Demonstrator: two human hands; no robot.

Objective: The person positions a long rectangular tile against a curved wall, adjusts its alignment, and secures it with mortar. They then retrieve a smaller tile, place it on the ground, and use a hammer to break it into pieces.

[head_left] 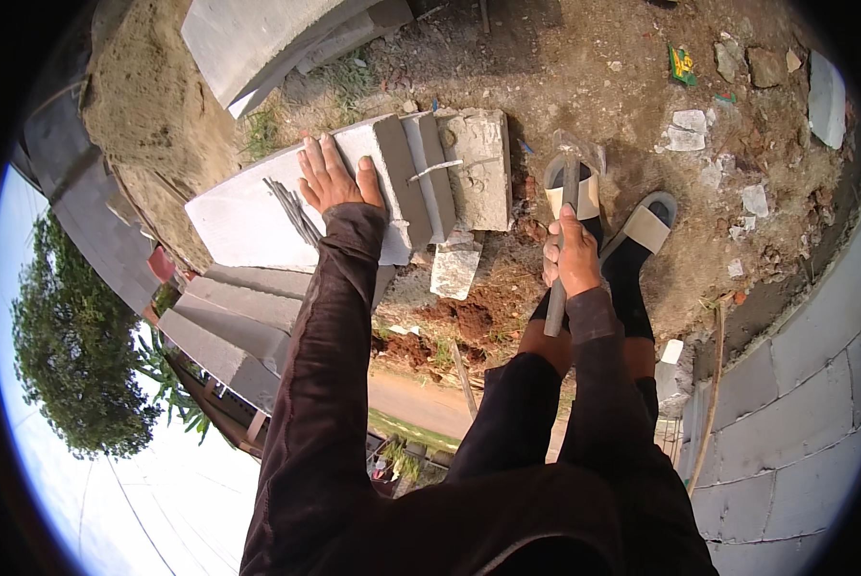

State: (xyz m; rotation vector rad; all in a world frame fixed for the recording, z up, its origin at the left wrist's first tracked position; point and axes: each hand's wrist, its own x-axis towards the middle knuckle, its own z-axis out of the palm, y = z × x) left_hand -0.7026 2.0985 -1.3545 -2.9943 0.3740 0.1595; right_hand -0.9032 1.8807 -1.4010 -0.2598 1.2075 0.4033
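Observation:
My left hand (337, 179) lies flat, fingers spread, on the pale top face of a large light-grey concrete block (248, 216). Beside its wrist, a small bunch of thin grey metal rods (292, 211) rests on that block. My right hand (574, 257) is wrapped round the wooden handle of a hammer (571, 182), held above my feet. The hammer's head is hard to make out against the soil and a sandal. More slabs stand against the block's right side, among them a rough concrete piece (480, 173) with a short rod lying across its edge.
Grey blocks (234, 322) are stacked below the large one, and another big block (258, 43) lies at the upper left. A sand pile (152, 106) rises at far left. Broken chunks (685, 131) litter the soil. A curving block wall (786, 413) stands at right.

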